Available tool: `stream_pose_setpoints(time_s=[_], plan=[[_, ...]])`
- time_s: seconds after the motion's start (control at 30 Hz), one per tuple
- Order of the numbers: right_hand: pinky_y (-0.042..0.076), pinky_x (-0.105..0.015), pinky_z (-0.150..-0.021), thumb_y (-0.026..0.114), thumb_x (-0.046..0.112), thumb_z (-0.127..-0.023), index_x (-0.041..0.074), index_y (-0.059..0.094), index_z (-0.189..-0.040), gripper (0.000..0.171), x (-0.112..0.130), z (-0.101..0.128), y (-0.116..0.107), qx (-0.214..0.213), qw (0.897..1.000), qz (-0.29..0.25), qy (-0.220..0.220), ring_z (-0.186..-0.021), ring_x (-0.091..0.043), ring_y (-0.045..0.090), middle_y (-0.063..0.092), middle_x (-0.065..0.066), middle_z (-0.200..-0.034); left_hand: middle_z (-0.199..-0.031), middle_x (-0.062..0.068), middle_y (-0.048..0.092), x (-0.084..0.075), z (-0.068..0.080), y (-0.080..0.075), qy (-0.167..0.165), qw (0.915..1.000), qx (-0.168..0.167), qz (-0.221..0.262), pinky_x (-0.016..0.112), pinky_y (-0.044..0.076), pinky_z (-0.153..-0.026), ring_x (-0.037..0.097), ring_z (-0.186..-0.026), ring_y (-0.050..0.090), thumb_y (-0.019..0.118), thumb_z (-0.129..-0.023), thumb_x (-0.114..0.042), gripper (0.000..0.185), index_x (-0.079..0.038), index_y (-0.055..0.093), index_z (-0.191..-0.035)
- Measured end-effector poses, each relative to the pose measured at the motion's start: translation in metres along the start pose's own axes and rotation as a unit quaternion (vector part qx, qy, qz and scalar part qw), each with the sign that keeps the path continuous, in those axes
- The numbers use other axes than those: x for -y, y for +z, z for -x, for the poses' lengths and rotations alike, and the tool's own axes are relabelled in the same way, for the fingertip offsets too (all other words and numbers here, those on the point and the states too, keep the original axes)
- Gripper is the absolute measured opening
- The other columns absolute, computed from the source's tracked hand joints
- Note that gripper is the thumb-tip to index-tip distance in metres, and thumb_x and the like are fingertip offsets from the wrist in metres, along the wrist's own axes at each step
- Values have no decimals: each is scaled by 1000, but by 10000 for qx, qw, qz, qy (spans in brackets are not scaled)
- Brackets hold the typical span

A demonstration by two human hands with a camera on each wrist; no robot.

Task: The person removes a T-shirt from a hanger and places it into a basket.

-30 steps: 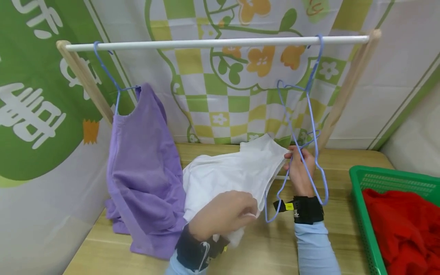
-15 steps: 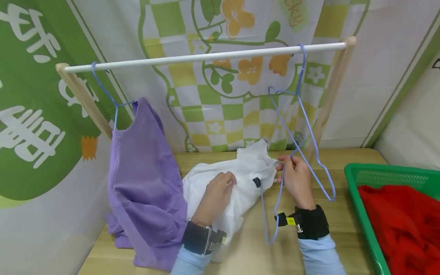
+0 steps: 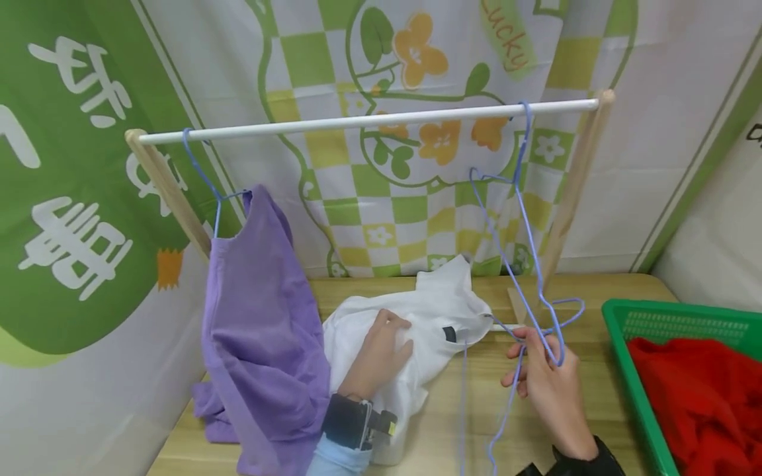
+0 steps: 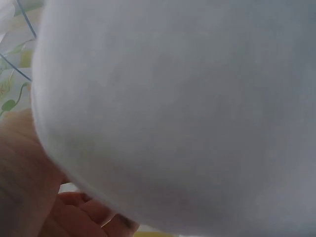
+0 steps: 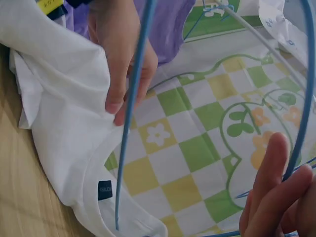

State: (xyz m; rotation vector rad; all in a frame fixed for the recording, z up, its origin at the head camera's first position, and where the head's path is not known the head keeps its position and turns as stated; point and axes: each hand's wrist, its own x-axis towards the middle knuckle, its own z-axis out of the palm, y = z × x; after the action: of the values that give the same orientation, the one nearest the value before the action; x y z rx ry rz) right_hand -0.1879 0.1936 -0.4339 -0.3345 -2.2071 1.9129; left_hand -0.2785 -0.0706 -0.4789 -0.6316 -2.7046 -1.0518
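The left hand (image 3: 378, 354) lies flat on the white T-shirt (image 3: 411, 330), fingers straight and pressing the cloth down, its grip released; half a second ago it sat in much the same place, and a second ago it was bunched over the shirt's lower part, nearer the front edge of the counter (image 3: 476, 423). The shirt rests on the counter about midway along, just beside the hanging purple garment (image 3: 262, 324), its collar with a dark label turned toward the right hand.

The right hand (image 3: 544, 383) grasps the blue wire hanger (image 3: 524, 291), fingers curled round the wire near its lower bend. Earlier this hand was touching the shirt's collar; now it has drawn away toward the counter's right side, and a gap shows between hand and shirt. The hanger's hook is over the white rail (image 3: 369, 121) near the right end.

A green basket (image 3: 625, 324) with a red garment (image 3: 702, 390) stands at the counter's right edge. In the left wrist view, white cloth fills nearly everything.
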Motion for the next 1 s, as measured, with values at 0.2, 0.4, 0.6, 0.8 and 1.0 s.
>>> stream_pose_setpoints(time_s=[0.2,0.4,0.6,0.8,1.0], plan=[[48,-29,-40,46,32,-113,11,66,-119,29,7,30,-26,-275,9995,69,-110,-47,-20,66,68,7,-81,-122,16,55,-2,-2,-3,170,9998,-38,59,49,53,-104,32,-109,65,66,-94,-4,32,4,69,-125],[51,-31,-44,44,33,-114,14,66,-122,30,16,55,-60,-406,9920,1095,-476,-47,-21,65,64,7,-82,-123,17,55,-4,-5,-9,224,9997,-11,70,49,53,-105,34,-110,65,68,-95,-4,30,3,69,-125],[44,-29,-41,49,25,-112,14,69,-120,24,31,80,-90,-865,9780,1679,-884,-40,-18,54,60,7,-78,-125,17,55,-6,-6,-15,313,9994,-49,165,49,52,-106,35,-114,64,68,-96,-3,29,3,69,-125],[27,-27,-30,44,6,-111,11,69,-113,26,46,90,-116,-591,9734,1337,-1765,-31,-14,38,52,6,-70,-127,16,55,-6,-5,-15,264,9992,48,283,48,52,-107,33,-117,64,67,-98,-5,30,2,69,-127],[23,-15,-28,40,-12,-107,-1,65,-123,32,77,73,-130,1113,9493,1217,-2677,-26,-4,36,53,4,-77,-128,14,54,-5,-2,-13,194,9989,170,401,47,52,-106,31,-114,63,66,-98,-7,33,2,68,-130]])
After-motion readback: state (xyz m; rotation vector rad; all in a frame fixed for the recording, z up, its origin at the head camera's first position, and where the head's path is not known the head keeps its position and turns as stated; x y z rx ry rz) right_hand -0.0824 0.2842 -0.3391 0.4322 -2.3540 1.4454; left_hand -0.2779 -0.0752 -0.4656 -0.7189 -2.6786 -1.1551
